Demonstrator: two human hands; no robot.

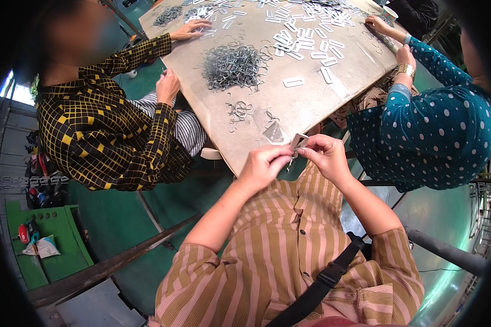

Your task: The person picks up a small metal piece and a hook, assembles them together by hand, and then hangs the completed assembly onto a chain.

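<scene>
Close in front of my body, at the table's near corner, my two hands are brought together. My left hand (264, 166) is closed, its thumb and forefinger pinching the lower end of a small pale frame-like plate (296, 140) with a dark slot. My right hand (327, 156) pinches at the plate's other side; what sits in those fingertips is too small to make out. A bit of shiny metal hangs just below the fingers. Beyond my hands, a few bent metal hooks (240, 111) and a grey wedge-shaped piece (274, 132) lie on the table (202, 103).
A large heap of metal hooks (234, 66) lies farther up the table, with many white slotted plates (303, 41) to its right. At the left sits a person in a checked top (109, 131); at the right, one in dotted teal (431, 125). A green bench (65, 253) stands lower left.
</scene>
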